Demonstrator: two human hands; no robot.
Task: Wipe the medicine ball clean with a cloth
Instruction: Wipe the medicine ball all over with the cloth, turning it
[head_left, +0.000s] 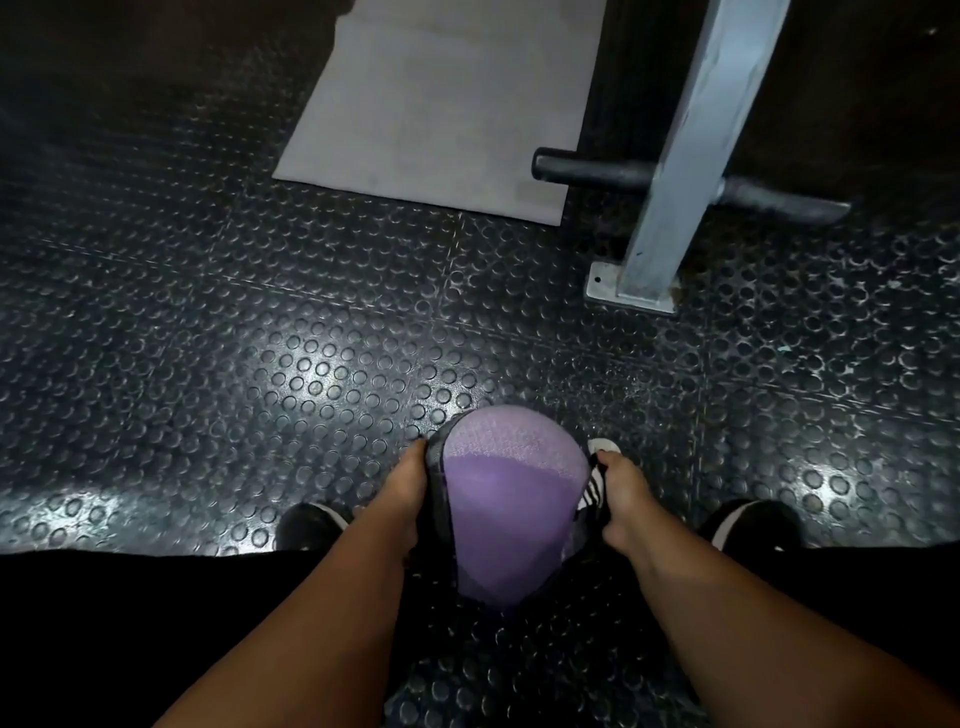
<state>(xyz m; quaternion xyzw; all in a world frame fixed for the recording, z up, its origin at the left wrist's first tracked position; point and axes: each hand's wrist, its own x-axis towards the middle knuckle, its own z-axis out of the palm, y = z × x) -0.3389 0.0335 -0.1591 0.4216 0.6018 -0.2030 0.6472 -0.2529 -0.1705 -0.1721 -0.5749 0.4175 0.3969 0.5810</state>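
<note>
The medicine ball (509, 499), purple across its broad panel with dark grey flanks, sits low between the person's shoes (311, 525), on or just above the studded rubber floor (260, 338); which of the two I cannot tell. It looks dense and heavy, with a pebbled, grippy skin, stiff rather than squashy. It will likely roll if released on one side, so the sensible hold is at opposite flanks, with palms spread wide.

The left hand (402, 493) lies along the ball's left flank. Its fingers (415, 457) are stretched forward and pressed flat to the dark side rather than curled. The right hand (623, 499) is at the right flank and pinches a black-and-white striped cloth (592, 491) against the ball. How its fingers lie beneath the fabric is hidden. The cloth is thin and limp, so it needs a bunched grip to wipe with any pressure. Most of the purple face looks untouched by the cloth, so I judge the wiping barely begun.

Well beyond the ball lies a pale grey mat (436, 104). To its right a light metal post (691, 156) is bolted to the floor, with a black padded bar (587, 169) running across it.
</note>
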